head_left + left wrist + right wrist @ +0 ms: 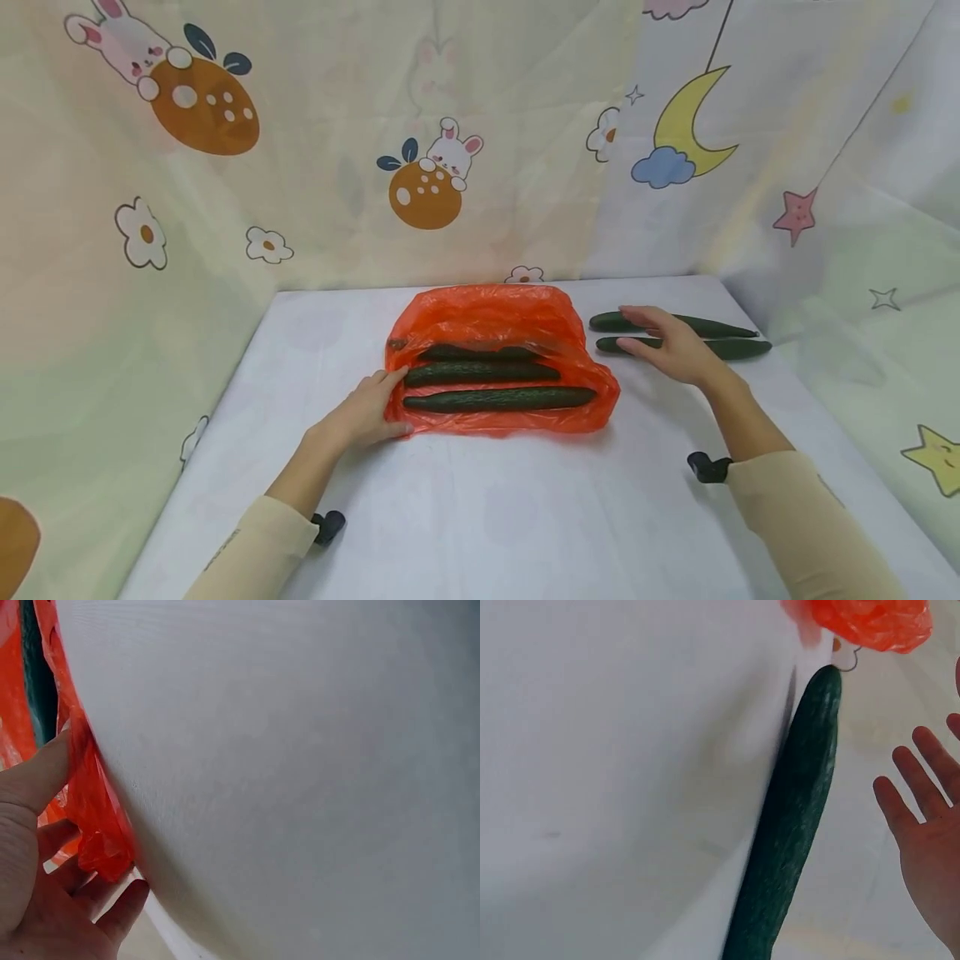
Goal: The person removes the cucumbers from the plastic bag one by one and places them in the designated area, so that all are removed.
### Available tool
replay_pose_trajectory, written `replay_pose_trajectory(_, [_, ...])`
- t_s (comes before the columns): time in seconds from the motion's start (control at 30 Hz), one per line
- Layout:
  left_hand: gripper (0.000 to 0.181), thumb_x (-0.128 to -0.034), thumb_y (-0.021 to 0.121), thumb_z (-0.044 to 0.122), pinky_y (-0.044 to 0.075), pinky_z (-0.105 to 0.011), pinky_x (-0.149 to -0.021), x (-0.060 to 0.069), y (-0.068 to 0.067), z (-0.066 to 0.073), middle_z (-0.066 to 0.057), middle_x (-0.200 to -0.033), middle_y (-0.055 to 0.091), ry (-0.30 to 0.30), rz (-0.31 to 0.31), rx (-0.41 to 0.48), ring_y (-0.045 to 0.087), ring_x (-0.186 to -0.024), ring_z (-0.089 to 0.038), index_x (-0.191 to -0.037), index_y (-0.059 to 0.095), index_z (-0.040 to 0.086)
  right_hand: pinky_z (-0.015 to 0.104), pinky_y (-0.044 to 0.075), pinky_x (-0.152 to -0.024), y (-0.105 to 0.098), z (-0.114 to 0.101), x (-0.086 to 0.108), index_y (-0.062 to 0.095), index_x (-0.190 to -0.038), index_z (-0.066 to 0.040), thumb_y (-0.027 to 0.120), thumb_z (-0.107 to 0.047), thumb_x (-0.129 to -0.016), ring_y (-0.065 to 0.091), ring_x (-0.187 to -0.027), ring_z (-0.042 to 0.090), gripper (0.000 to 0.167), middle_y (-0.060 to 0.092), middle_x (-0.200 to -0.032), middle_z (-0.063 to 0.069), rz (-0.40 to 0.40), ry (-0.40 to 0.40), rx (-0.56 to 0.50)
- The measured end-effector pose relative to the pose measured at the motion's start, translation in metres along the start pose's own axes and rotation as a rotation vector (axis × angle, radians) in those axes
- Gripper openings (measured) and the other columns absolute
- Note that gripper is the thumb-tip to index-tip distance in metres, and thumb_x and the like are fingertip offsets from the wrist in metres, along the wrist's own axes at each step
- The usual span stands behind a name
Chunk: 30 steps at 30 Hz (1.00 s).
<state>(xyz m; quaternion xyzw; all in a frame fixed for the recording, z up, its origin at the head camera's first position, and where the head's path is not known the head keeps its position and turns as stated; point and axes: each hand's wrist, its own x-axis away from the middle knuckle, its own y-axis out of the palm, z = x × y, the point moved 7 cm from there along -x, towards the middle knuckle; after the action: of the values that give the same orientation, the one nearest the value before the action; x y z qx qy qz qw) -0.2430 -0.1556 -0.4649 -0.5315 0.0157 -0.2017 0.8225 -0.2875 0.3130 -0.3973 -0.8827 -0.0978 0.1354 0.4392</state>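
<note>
A red plastic bag (487, 308) lies on the table with its mouth toward me. Three cucumbers show in it: a near one (498, 400), a middle one (480, 372) and a far one (472, 353) partly covered by film. My left hand (366, 410) holds the bag's left end, thumb and fingers on either side of the red film (97, 817). To the right, two more cucumbers lie side by side, a rear one (716, 327) and a front one (738, 349). Over them is my right hand (675, 346), its fingers straight and spread apart in the right wrist view, gripping nothing.
A white cloth covers the table (480, 508). Printed fabric (322, 150) hangs behind it and along both sides. Each wrist carries a small black camera, one on the left (328, 527) and one on the right (708, 468).
</note>
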Motion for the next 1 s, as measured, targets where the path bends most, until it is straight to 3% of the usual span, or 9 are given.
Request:
replay_pose_trajectory(0.23, [0.101,-0.0843,0.084,0.04,0.041,-0.062,-0.112,0.0,-0.001,0.0,-0.022,-0.159,0.037,0.0,0.011,-0.016,0.039,-0.144,-0.042,-0.163,0.027,0.012,0.061,0.041,-0.113,-0.001,-0.025,-0.01,0.047,-0.153,-0.015,0.072,-0.032,-0.098,0.05,-0.137,0.04,0.063,0.051,-0.153,0.013,0.011,-0.015,-0.103])
replay_pose_trajectory(0.5, [0.101,-0.0843,0.084,0.041,0.04,-0.062,-0.113,0.0,-0.002,0.0,-0.021,-0.161,0.036,-0.003,0.007,-0.037,0.039,-0.146,-0.041,-0.163,0.027,0.012,0.064,0.041,-0.111,0.002,-0.053,-0.017,0.046,-0.153,-0.017,0.073,-0.033,-0.097,0.051,-0.136,0.041,0.065,0.052,-0.152,0.012,0.011,-0.041,-0.127])
replay_pose_trajectory(0.83, [0.103,-0.0842,0.083,0.044,0.04,-0.06,-0.114,0.003,0.001,-0.003,-0.019,-0.159,0.039,0.001,-0.009,-0.034,0.043,-0.143,-0.039,-0.164,0.025,0.014,0.065,0.043,-0.108,0.012,-0.087,-0.024,0.047,-0.152,-0.013,0.073,-0.028,-0.097,0.052,-0.134,0.037,0.063,0.052,-0.152,0.013,-0.022,-0.157,-0.12])
replay_pose_trajectory(1.0, [0.105,-0.0833,0.084,0.046,0.039,-0.06,-0.115,0.003,0.0,-0.004,-0.019,-0.161,0.038,0.0,-0.015,-0.027,0.041,-0.146,-0.04,-0.164,0.024,0.015,0.064,0.044,-0.108,0.011,-0.111,-0.026,0.046,-0.153,-0.016,0.073,-0.023,-0.097,0.052,-0.134,0.036,0.063,0.054,-0.15,0.012,-0.028,-0.226,-0.13])
